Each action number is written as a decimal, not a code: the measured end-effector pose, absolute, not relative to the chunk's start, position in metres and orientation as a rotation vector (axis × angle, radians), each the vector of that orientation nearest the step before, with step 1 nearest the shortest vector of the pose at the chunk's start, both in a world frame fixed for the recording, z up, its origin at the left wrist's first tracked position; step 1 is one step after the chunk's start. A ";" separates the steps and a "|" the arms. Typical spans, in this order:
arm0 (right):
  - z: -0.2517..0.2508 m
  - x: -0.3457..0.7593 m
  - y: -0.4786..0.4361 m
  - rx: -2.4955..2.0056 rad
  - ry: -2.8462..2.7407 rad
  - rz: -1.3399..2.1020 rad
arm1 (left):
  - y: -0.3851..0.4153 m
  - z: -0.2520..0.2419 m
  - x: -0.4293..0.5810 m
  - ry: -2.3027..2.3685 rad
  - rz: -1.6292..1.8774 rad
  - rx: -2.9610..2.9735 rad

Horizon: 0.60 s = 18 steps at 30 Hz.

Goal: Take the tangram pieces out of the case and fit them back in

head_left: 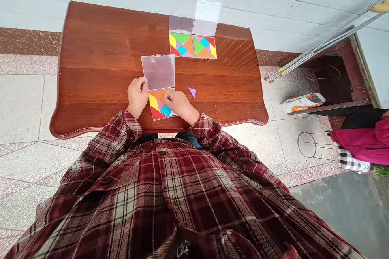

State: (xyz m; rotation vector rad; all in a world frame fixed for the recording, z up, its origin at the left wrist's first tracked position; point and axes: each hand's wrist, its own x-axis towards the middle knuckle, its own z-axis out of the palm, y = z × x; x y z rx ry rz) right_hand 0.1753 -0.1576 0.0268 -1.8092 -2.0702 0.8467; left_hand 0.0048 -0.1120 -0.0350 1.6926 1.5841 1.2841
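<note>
A clear plastic tangram case [165, 118] lies open at the table's near edge, with red, yellow, orange, pink and blue pieces in its tray. Its transparent lid [158, 73] is folded back away from me. At the lid's lower left edge, my left hand [137, 96] is closed, with thumb and fingertips on the rim. My right hand [180, 106] is over the tray's right half, fingers pinched down among the pieces; whatever is between them is hidden, as is part of the tray. A loose purple triangle [192, 92] lies on the wood to the right.
Two more open tangram cases [193, 45], filled with coloured pieces, stand side by side at the table's [100, 60] back edge by the wall. To the right are metal poles [319, 40], a white bag [302, 102] on the floor and a person in a magenta top [358, 141].
</note>
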 end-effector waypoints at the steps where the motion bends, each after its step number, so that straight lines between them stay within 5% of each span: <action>1: 0.029 0.179 -0.157 -1.805 -2.054 0.841 | -0.112 -0.035 0.005 1.580 1.289 1.695; 18: 0.016 0.278 -0.130 -2.246 -1.914 0.609 | -0.108 -0.041 0.000 1.589 1.275 1.738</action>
